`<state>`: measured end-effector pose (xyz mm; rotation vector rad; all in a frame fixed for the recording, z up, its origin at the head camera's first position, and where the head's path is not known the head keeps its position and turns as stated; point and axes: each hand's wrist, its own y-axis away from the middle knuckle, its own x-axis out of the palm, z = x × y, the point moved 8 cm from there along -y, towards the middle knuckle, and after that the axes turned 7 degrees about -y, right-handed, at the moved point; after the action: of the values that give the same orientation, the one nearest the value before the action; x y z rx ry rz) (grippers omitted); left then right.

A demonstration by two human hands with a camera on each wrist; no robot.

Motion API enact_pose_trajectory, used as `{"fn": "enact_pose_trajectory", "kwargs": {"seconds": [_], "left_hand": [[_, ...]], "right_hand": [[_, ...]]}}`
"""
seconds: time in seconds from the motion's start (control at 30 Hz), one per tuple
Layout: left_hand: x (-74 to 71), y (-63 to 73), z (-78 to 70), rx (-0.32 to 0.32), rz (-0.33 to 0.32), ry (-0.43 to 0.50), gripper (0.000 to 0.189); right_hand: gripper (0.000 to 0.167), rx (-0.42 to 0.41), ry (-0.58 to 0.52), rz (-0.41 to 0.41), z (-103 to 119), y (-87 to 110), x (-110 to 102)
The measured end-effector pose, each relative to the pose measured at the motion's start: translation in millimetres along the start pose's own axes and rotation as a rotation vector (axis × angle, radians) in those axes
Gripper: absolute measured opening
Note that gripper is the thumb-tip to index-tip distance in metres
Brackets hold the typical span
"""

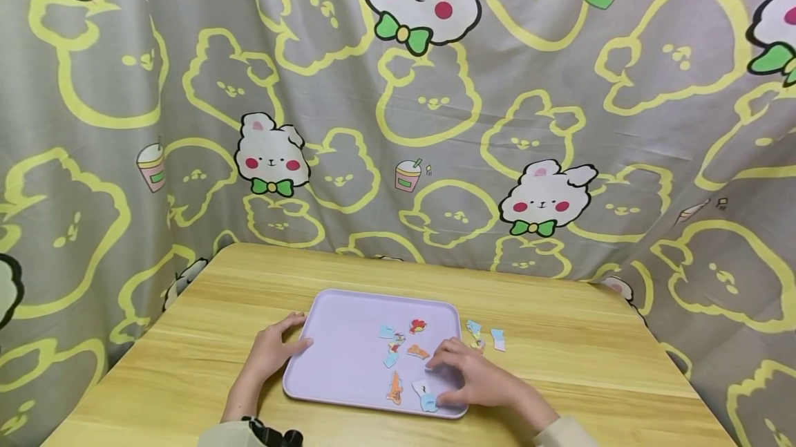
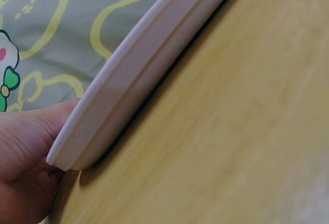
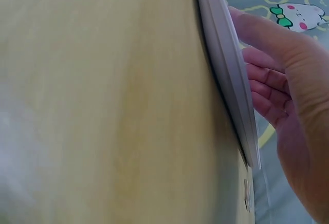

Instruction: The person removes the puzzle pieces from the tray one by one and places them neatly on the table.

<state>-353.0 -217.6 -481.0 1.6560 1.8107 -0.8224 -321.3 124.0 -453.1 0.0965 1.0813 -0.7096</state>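
Note:
A lilac tray point(image 1: 338, 350) lies on the table. My left hand point(image 1: 271, 349) grips its left edge, the thumb over the rim. The left wrist view shows that hand point(image 2: 31, 157) at the end of the tray wall point(image 2: 128, 75). Over the tray's right side is my right hand point(image 1: 475, 376), thumb and fingers spread apart. Its thumb tip is right at a white and light-blue cardboard piece point(image 1: 426, 400). Nearby on the tray lie an orange piece point(image 1: 394, 389), another orange piece point(image 1: 418, 351) and a red piece point(image 1: 418, 325). In the right wrist view, the right hand's point(image 3: 293, 85) fingers reach past the rim.
Several light-blue and patterned pieces point(image 1: 387, 331) lie in the tray's middle. Beyond its right edge, more pieces, including a light-blue one point(image 1: 498, 339), rest on the wooden table point(image 1: 560, 322). A patterned grey curtain point(image 1: 348, 108) hangs behind and at both sides.

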Motion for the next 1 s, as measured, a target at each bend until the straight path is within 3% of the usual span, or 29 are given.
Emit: {"fn": "enact_pose_trajectory", "kwargs": {"seconds": [0.67,1.0], "left_hand": [[-0.8,0.2,0.5,0.0,0.0,0.0,0.051],[-0.3,0.1,0.1,-0.003,0.001,0.007,0.051]], "right_hand": [[0.034,-0.079,-0.001,0.115,16,-4.4,10],[0.034,-0.054,-0.015,0.052,9,-5.7,12]]}}
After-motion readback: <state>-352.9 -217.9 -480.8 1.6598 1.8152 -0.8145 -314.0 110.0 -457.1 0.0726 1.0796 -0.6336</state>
